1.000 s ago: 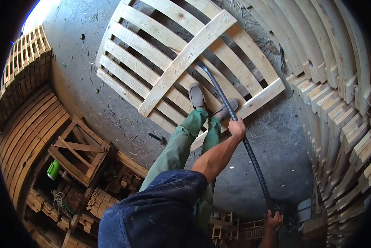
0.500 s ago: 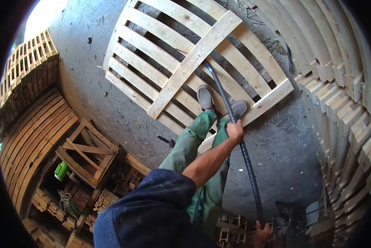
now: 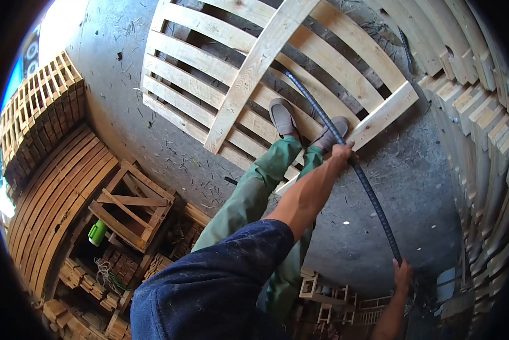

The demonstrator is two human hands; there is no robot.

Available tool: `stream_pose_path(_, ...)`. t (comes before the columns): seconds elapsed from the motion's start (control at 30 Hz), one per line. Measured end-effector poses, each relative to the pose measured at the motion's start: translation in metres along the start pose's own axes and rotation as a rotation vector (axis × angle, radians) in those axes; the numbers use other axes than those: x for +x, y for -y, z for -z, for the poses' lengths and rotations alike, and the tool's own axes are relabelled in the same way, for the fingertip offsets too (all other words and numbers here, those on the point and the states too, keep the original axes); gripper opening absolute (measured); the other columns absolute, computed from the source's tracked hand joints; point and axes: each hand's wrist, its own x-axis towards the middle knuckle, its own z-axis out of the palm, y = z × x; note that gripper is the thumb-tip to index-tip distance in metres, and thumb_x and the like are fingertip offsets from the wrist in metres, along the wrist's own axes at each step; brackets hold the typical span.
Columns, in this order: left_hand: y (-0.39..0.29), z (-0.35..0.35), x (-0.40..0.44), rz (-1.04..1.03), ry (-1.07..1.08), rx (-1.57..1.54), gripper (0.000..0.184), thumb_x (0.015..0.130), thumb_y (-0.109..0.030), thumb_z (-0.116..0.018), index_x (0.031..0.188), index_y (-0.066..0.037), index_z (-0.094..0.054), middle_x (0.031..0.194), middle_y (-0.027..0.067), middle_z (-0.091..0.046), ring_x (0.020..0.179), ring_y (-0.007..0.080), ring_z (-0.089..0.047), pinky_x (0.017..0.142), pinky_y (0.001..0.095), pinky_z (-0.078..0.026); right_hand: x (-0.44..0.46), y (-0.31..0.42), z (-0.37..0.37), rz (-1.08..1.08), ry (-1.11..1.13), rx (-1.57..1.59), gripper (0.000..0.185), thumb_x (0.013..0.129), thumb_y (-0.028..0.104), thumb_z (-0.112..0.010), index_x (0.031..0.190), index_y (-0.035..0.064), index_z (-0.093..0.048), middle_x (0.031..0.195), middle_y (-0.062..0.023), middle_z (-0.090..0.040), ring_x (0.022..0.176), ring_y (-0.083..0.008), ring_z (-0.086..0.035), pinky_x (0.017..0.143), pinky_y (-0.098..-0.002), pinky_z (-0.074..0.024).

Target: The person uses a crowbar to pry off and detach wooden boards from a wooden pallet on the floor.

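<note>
My left hand [image 3: 343, 153] is wrapped around the middle of a long, dark, ridged pry bar [image 3: 373, 195]. Near the bar's rear end, my right hand [image 3: 402, 273] grips it too, out to the right of my body. The bar slants up and left, its far tip lying over the slats beside the cross board [image 3: 260, 62] of a wooden pallet [image 3: 322, 59]. Whether the tip touches the wood I cannot tell. My feet, in brown shoes [image 3: 281, 116], stand on the pallet slats near its end board [image 3: 386, 114].
Stacked pallets [image 3: 475, 119] line the right side. On the left are more stacked pallets [image 3: 42, 102], a wooden frame [image 3: 132, 201], a green container [image 3: 97, 233] and piles of short wood blocks [image 3: 84, 280]. Wood splinters litter the concrete floor [image 3: 124, 68].
My right hand has swung outward and forward, away from my body, bringing the bar's rear end with it. My left hand has moved slightly up and right. The view has shifted a little.
</note>
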Motion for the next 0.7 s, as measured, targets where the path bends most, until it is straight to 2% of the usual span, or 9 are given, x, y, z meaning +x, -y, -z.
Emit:
stream_pose_path(0.13, 0.001, 0.011, -0.005, 0.013, 0.019, -0.018, 0.04, 0.083, -0.029, -0.064, 0.09, 0.008, -0.051, 0.067, 0.0149, -0.056, 0.054, 0.027, -0.058, 0.045, 0.0385, -0.048, -0.021, 0.014, -0.003, -0.077, 0.095, 0.063, 0.047, 0.082, 0.042, -0.058, 0.087, -0.0046, -0.056, 0.077, -0.0272, -0.058, 0.077, -0.0482, -0.054, 0.07, -0.05, -0.0427)
stream_pose_path(0.3, -0.001, 0.048, -0.053, -0.149, 0.071, -0.018, 0.032, 0.082, -0.027, -0.065, 0.083, 0.002, -0.05, 0.066, 0.0118, -0.053, 0.054, 0.0241, -0.057, 0.045, 0.0379, -0.049, -0.113, 0.077, 0.045, -0.07, 0.152, 0.072, 0.049, 0.08, 0.045, -0.059, 0.081, -0.0032, -0.057, 0.066, -0.0255, -0.057, 0.069, -0.0439, -0.056, 0.065, -0.048, -0.0426)
stream_pose_path(0.33, -0.001, 0.051, -0.064, -0.18, 0.091, -0.12, 0.031, 0.082, -0.027, -0.065, 0.081, 0.0, -0.049, 0.065, 0.0107, -0.052, 0.051, 0.0223, -0.055, 0.043, 0.0371, -0.048, -0.127, 0.092, 0.06, -0.084, 0.173, 0.057, 0.048, 0.081, 0.045, -0.058, 0.08, -0.003, -0.056, 0.065, -0.0249, -0.057, 0.068, -0.0426, -0.056, 0.064, -0.047, -0.0425)
stream_pose_path(0.37, -0.002, 0.05, -0.072, -0.213, 0.113, -0.22, 0.03, 0.082, -0.027, -0.065, 0.079, -0.002, -0.048, 0.065, 0.0095, -0.052, 0.048, 0.0204, -0.054, 0.042, 0.0363, -0.047, -0.14, 0.1, 0.061, -0.098, 0.161, 0.051, 0.048, 0.081, 0.046, -0.057, 0.079, -0.0021, -0.056, 0.065, -0.0239, -0.057, 0.066, -0.0412, -0.056, 0.064, -0.0468, -0.0429)
stream_pose_path(0.43, 0.004, 0.051, -0.068, -0.268, 0.028, -0.209, 0.029, 0.081, -0.026, -0.065, 0.076, -0.004, -0.048, 0.059, 0.0073, -0.05, 0.042, 0.0174, -0.048, 0.039, 0.0335, -0.043, -0.168, 0.112, 0.066, -0.101, 0.145, 0.04, 0.048, 0.081, 0.047, -0.056, 0.078, -0.0012, -0.056, 0.064, -0.0229, -0.057, 0.065, -0.0398, -0.056, 0.065, -0.0465, -0.0433)
stream_pose_path(0.5, 0.004, 0.055, -0.073, -0.304, -0.081, -0.07, 0.029, 0.08, -0.026, -0.066, 0.068, -0.009, -0.047, 0.05, 0.0019, -0.042, 0.039, 0.0152, -0.043, 0.038, 0.0307, -0.039, -0.193, 0.126, 0.083, -0.139, 0.075, 0.298, 0.052, 0.081, 0.049, -0.057, 0.075, -0.0024, -0.053, 0.061, -0.0208, -0.055, 0.063, -0.0423, -0.055, 0.063, -0.0494, -0.0425)
stream_pose_path(0.53, 0.002, 0.055, -0.094, -0.274, -0.07, -0.108, 0.03, 0.081, -0.024, -0.065, 0.064, -0.01, -0.045, 0.049, 0.0016, -0.042, 0.039, 0.0147, -0.043, 0.037, 0.0309, -0.037, -0.207, 0.126, 0.088, -0.129, 0.07, 0.297, 0.052, 0.081, 0.049, -0.057, 0.075, -0.0024, -0.053, 0.061, -0.0208, -0.055, 0.063, -0.0423, -0.055, 0.063, -0.0494, -0.0425)
stream_pose_path(0.6, 0.01, 0.061, -0.109, -0.256, -0.073, -0.098, 0.03, 0.081, -0.024, -0.064, 0.063, -0.01, -0.045, 0.049, 0.002, -0.042, 0.038, 0.0147, -0.042, 0.037, 0.031, -0.037, -0.243, 0.127, 0.097, -0.075, -0.112, 0.265, 0.056, 0.078, 0.057, -0.058, 0.079, 0.0011, -0.065, 0.053, -0.0211, -0.052, 0.052, -0.0386, -0.053, 0.057, -0.0455, -0.0466)
stream_pose_path(0.7, 0.034, 0.067, -0.126, -0.23, -0.044, -0.082, 0.029, 0.081, -0.023, -0.064, 0.064, -0.01, -0.045, 0.05, 0.0028, -0.042, 0.039, 0.0149, -0.042, 0.037, 0.0308, -0.037, -0.266, 0.155, 0.161, -0.115, -0.018, 0.202, 0.055, 0.079, 0.055, -0.058, 0.079, 0.0006, -0.064, 0.054, -0.0214, -0.052, 0.052, -0.0385, -0.053, 0.054, -0.046, -0.0451)
